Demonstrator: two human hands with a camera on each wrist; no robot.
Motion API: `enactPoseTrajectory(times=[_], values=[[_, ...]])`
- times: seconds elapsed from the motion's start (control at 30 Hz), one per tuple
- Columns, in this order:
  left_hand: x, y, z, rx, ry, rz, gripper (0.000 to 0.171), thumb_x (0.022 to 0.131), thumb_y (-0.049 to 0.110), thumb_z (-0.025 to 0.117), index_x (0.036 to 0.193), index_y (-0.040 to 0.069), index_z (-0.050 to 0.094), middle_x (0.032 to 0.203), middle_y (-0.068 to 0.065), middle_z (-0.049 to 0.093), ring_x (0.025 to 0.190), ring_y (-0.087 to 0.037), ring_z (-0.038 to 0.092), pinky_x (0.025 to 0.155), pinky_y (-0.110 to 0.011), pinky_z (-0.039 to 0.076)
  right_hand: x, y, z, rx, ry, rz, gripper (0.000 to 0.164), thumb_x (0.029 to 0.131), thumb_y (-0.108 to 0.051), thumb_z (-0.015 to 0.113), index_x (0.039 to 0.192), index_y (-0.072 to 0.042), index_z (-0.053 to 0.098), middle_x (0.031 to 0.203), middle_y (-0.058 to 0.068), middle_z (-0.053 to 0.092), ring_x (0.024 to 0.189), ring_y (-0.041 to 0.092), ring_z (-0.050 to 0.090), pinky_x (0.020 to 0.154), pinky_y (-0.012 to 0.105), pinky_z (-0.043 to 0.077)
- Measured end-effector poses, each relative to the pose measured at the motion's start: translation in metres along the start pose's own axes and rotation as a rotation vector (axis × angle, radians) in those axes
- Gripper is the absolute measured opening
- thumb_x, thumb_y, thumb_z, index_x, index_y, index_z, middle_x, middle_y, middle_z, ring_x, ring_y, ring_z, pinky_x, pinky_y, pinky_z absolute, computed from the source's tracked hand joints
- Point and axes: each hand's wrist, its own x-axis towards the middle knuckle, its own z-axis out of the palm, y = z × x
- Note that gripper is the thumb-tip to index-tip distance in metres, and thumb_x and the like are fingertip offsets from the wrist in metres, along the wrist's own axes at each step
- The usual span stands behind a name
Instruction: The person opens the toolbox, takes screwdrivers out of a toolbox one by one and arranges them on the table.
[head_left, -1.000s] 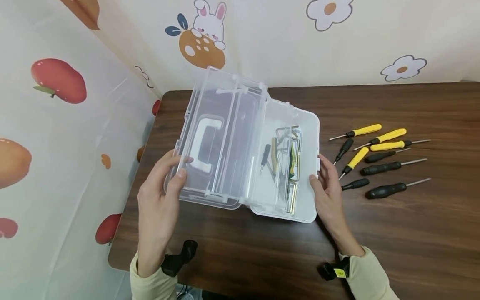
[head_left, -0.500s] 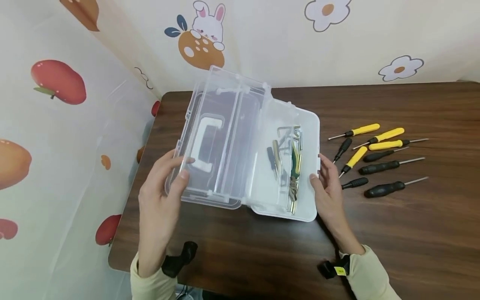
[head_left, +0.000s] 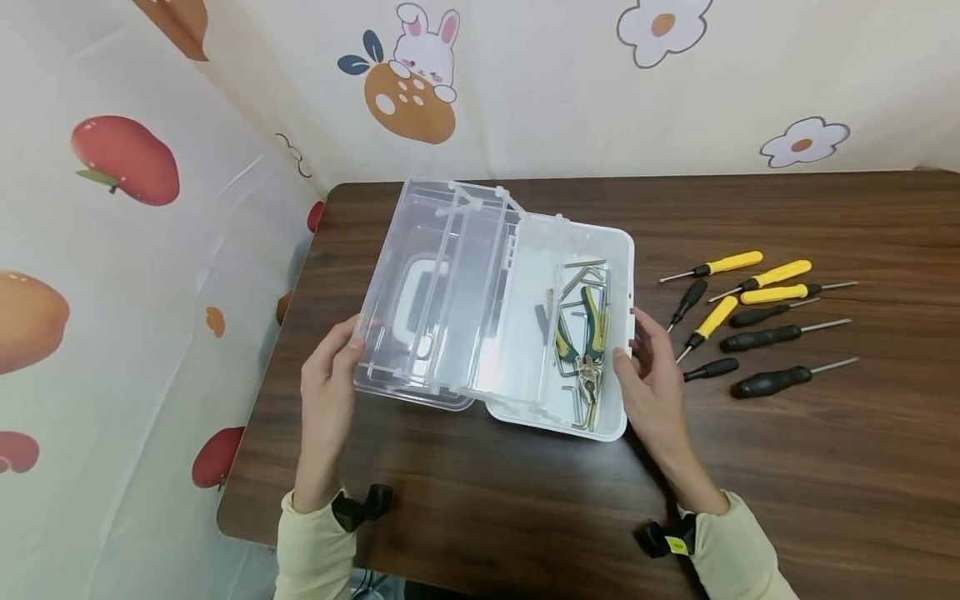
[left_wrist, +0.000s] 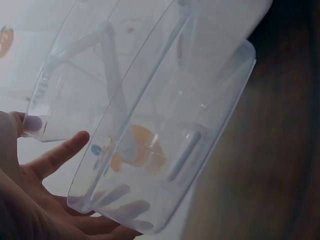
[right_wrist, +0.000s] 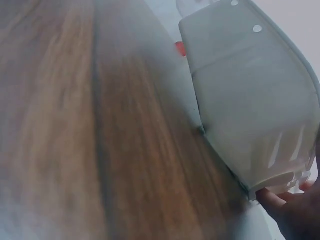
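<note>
A toolbox (head_left: 618, 250) with a white base and clear plastic upper parts stands unfolded on the table. My left hand (head_left: 327, 383) grips the left edge of its clear lid (head_left: 382, 333); in the left wrist view several fingers show through the plastic. The clear tray (head_left: 491, 275) sits swung up between lid and base. My right hand (head_left: 652, 379) holds the base's right wall, thumb near the rim. Inside the base lie pliers (head_left: 592, 333) with green and yellow handles and several hex keys (head_left: 581, 279). Part of these contents sits behind the clear tray.
Several yellow-handled screwdrivers (head_left: 776, 272) and black-handled screwdrivers (head_left: 772, 383) lie on the dark wooden table (head_left: 825, 483), right of the toolbox. A patterned wall covering (head_left: 540, 108) borders the table at the back and left.
The lid and tray have tilted lower, and my left hand has shifted slightly right with them. The pliers and hex keys show more plainly. My right hand stays at the base's wall.
</note>
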Motion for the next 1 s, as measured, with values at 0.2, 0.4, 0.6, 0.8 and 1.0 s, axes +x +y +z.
enactPoseTrajectory(times=[0.2, 0.4, 0.6, 0.8, 1.0], values=[[0.002, -0.023, 0.003, -0.078, 0.013, -0.066, 0.035, 0.107, 0.02, 0.047, 0.122, 0.004, 0.074, 0.117, 0.019, 0.071, 0.113, -0.01, 0.061, 0.097, -0.028, 0.044, 0.001, -0.006, 0.001, -0.055, -0.022, -0.014, 0.057, 0.103, -0.003, 0.052, 0.158, -0.014, 0.041, 0.155, 0.014, 0.053, 0.136, 0.03, 0.057, 0.096, 0.008, 0.047], [0.0, -0.042, 0.006, -0.142, 0.019, -0.091, 0.034, 0.106, 0.019, 0.047, 0.12, 0.006, 0.075, 0.119, 0.01, 0.073, 0.111, -0.012, 0.062, 0.096, -0.027, 0.046, 0.003, -0.009, 0.0, -0.098, -0.046, -0.049, 0.058, 0.102, -0.001, 0.052, 0.158, -0.01, 0.04, 0.154, 0.019, 0.053, 0.136, 0.035, 0.057, 0.096, 0.006, 0.046], [-0.002, -0.048, 0.006, -0.163, 0.013, -0.122, 0.036, 0.105, 0.017, 0.046, 0.123, 0.0, 0.072, 0.117, 0.017, 0.072, 0.113, -0.012, 0.061, 0.096, -0.03, 0.044, 0.007, -0.012, -0.002, -0.142, -0.081, -0.065, 0.059, 0.101, -0.001, 0.051, 0.158, -0.005, 0.037, 0.153, 0.022, 0.051, 0.136, 0.038, 0.056, 0.094, 0.004, 0.046], [-0.002, -0.049, 0.002, -0.201, -0.045, -0.177, 0.037, 0.107, 0.022, 0.045, 0.128, 0.009, 0.073, 0.13, 0.008, 0.071, 0.114, -0.012, 0.062, 0.092, -0.025, 0.05, 0.011, -0.017, -0.007, -0.32, -0.113, -0.129, 0.059, 0.098, -0.002, 0.055, 0.154, 0.002, 0.036, 0.148, 0.028, 0.048, 0.132, 0.039, 0.054, 0.101, 0.028, 0.049], [-0.002, -0.05, 0.0, -0.255, -0.099, -0.212, 0.04, 0.109, 0.026, 0.044, 0.136, 0.009, 0.068, 0.139, -0.002, 0.067, 0.119, -0.015, 0.062, 0.091, -0.027, 0.054, 0.022, -0.028, -0.012, -0.548, -0.08, -0.363, 0.055, 0.089, -0.002, 0.061, 0.142, 0.009, 0.049, 0.155, 0.033, 0.037, 0.138, 0.051, 0.036, 0.106, 0.065, 0.034]])
